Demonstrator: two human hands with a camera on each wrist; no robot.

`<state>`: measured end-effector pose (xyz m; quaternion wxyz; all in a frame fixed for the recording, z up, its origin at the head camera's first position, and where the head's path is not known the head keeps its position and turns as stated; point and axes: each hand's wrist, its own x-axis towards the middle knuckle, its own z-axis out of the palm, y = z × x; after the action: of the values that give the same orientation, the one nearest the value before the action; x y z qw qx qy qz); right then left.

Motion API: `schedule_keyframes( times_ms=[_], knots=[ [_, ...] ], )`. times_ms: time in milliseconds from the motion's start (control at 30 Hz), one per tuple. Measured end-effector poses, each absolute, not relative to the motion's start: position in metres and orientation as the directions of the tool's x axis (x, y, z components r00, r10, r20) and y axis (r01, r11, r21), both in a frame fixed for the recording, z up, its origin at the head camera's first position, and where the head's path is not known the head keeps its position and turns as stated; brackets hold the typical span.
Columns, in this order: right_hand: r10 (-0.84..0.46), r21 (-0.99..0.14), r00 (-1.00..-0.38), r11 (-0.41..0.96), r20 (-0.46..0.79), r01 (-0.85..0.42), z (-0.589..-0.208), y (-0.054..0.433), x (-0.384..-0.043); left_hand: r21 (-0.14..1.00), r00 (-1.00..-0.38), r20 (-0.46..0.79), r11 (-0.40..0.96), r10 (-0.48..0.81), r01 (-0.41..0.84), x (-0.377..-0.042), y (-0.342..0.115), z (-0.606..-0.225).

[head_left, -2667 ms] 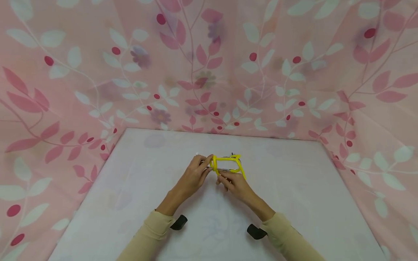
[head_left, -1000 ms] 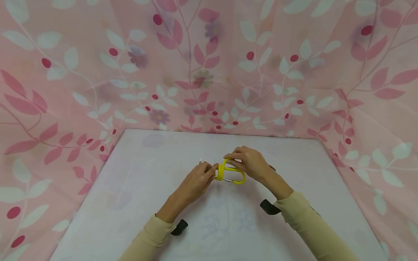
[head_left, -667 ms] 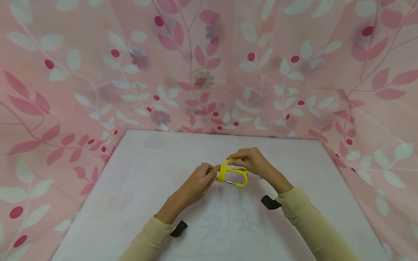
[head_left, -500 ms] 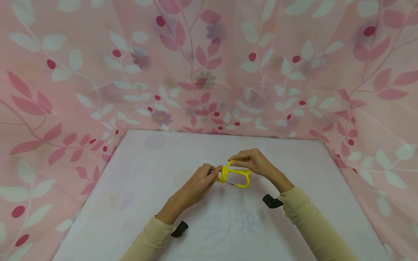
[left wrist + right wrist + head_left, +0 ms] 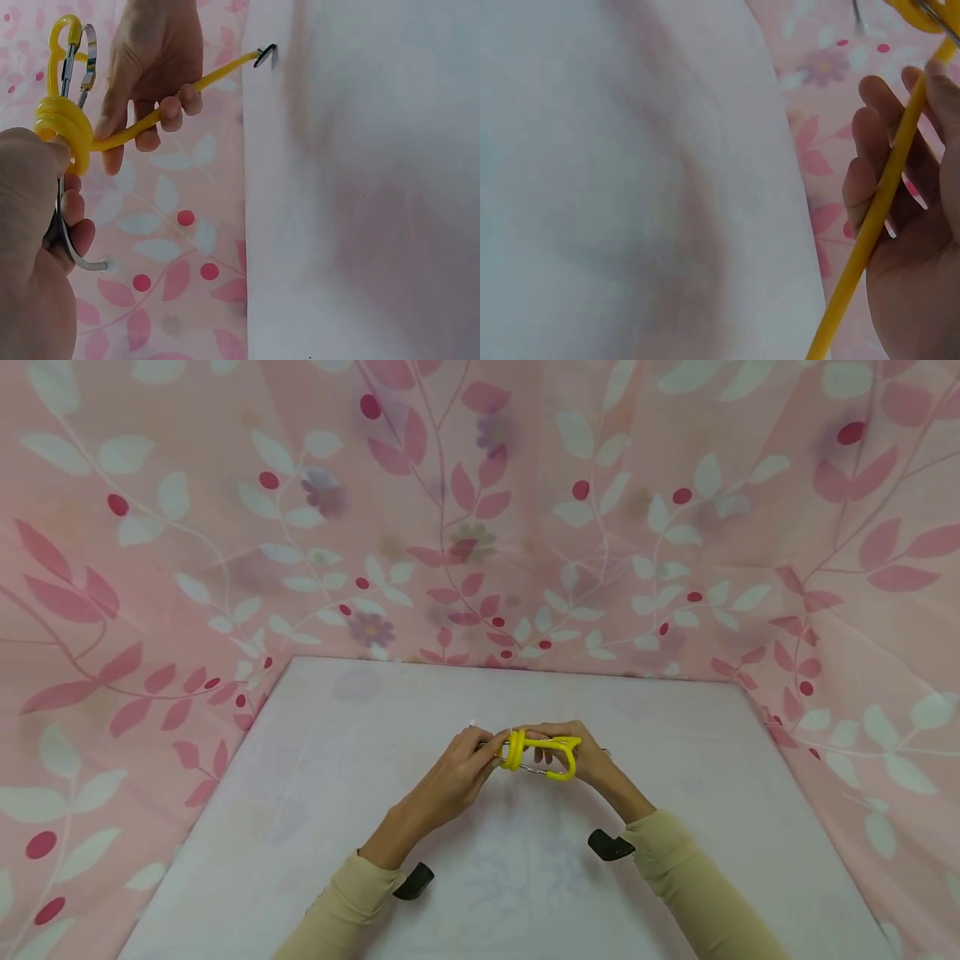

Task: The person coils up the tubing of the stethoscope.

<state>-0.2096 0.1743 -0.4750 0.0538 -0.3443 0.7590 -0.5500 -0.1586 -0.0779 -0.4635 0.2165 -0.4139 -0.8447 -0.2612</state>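
Observation:
Yellow rubber-like tubing is wound in coils (image 5: 514, 750) around a silvery metal wire frame, whose far end carries a yellow loop (image 5: 572, 768). My left hand (image 5: 452, 775) grips the frame at the coils, thumb against them. Below its fingers, in the left wrist view, a curved metal wire (image 5: 69, 246) sticks out with a pale tip. My right hand (image 5: 588, 758) pinches the free tubing (image 5: 885, 187) between thumb and finger close to the coils. The tubing runs on across that palm, and a small dark metal ring or hook (image 5: 265, 55) shows at its far end.
Both hands are held over a white-covered table (image 5: 360, 902). Pink leaf-patterned cloth (image 5: 525, 510) hangs behind it and along both sides. A black wrist mount (image 5: 414, 882) sits under the left sleeve, another mount (image 5: 609, 845) under the right.
My right hand has gone from below the frame up above it with the tubing, then down behind it. More turns now show around the frame. The left hand keeps its grip.

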Motion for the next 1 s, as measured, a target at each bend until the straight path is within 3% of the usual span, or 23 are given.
schedule_keyframes(
  times_ms=[233, 533, 833, 1000],
  knots=[
    [-0.436, -0.921, -0.884, 0.249, 0.169, -0.299, -0.489, 0.153, -0.183, 0.267, -0.617, 0.591, 0.596, 0.519, 0.757, -0.162, -0.075, -0.462],
    [-0.438, -0.744, -0.867, 0.491, 0.239, -0.453, -0.486, 0.145, -0.154, 0.331, -0.701, 0.566, 0.659, 0.434, 0.675, -0.172, -0.078, -0.464],
    [-0.512, -0.634, -0.824, 0.559, 0.243, -0.534, -0.461, 0.147, -0.131, 0.343, -0.725, 0.548, 0.679, 0.418, 0.650, -0.180, -0.081, -0.469],
    [-0.532, -0.508, -0.821, 0.659, 0.206, -0.554, -0.446, 0.149, -0.119, 0.299, -0.724, 0.539, 0.706, 0.431, 0.642, -0.183, -0.083, -0.476]
  ],
)
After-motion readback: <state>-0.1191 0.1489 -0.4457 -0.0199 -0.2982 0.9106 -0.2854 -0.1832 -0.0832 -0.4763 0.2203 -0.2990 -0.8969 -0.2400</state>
